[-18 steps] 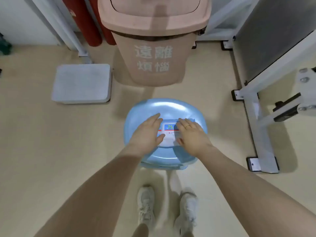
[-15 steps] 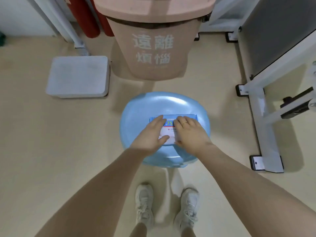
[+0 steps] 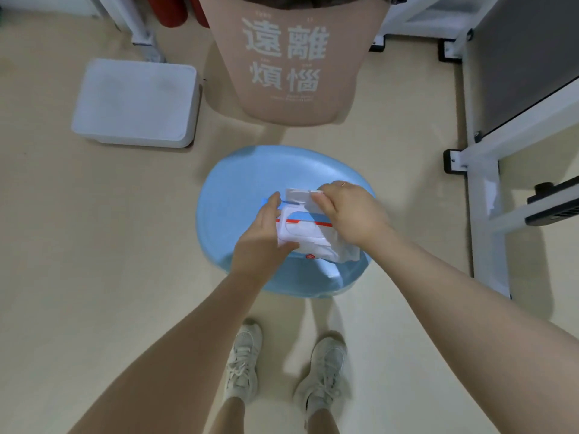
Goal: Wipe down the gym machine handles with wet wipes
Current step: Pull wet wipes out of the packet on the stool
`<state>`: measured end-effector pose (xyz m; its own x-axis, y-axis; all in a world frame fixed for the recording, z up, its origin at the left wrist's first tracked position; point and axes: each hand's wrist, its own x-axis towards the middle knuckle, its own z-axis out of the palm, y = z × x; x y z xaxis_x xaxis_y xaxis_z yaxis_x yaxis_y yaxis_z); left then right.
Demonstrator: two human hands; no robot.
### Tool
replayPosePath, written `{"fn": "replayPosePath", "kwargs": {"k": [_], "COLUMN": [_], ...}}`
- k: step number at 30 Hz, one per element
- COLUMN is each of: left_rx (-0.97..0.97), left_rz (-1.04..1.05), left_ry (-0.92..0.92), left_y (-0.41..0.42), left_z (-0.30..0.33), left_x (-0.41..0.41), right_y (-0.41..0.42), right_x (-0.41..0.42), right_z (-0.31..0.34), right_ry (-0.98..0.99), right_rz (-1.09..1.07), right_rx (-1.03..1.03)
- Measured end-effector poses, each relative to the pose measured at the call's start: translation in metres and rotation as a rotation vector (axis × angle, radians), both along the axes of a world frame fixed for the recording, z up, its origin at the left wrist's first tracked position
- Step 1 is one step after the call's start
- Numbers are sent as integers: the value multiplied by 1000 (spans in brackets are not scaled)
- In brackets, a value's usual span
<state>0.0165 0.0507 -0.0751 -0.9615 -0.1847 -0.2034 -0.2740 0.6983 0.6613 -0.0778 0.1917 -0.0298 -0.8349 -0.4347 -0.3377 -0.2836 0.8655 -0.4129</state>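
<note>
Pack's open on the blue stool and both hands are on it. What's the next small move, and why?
Probably lift the right hand up and away to draw one wipe clear while the left hand keeps the wet wipe pack pinned. The right fingers already pinch white material at the pack's far edge, the pack rests on the blue stool, and no wipe is free yet.

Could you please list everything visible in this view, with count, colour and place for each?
wet wipe pack: one, white with a red and blue stripe, flap lifted, on the stool
stool: one, light blue, centre floor
bin: one, pinkish brown with white characters, behind the stool
box: one, white, floor at left
machine frame: white, at right
red objects: top left, cut off by the frame edge
left hand: grips the pack's left end
right hand: pinches the lifted flap
shoes: two, off-white, bottom centre
</note>
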Motion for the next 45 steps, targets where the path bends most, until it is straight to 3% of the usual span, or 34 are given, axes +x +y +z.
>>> {"fn": "replayPosePath", "kwargs": {"k": [4,7,9,11,12,18,21,24,29,37,45], "left_rx": [-124,-146,-135,-126,-121,-123,-111,-103,-109,-103,-102], "left_rz": [-123,-158,-178,-179,-167,-112,-109,-163,-199,-194,-121], "left_ry": [85,71,89,90,81,29,-8,98,296,208,69], "left_y": [-5,-7,-8,-7,-7,-5,-6,-7,-8,-8,-3], "left_z": [-3,-6,-9,-11,-11,-5,-6,-7,-20,-15,-5], "left_x": [1,2,4,5,5,6,6,5,9,13,13], "right_y": [-7,-10,-12,-11,-11,-21,-27,-28,-27,-21,12], "right_x": [-12,-4,6,17,20,30,36,40,42,30,21], "right_z": [2,-2,-9,-12,-12,-3,-6,-7,-10,-4,-7], "right_ry": [124,175,140,114,107,224,259,375,318,132,-56], "right_rz": [-346,-177,87,346,377,352,316,315,282,155,91], "right_rx": [92,64,5,90,149,399,428,392,427,240,-222]}}
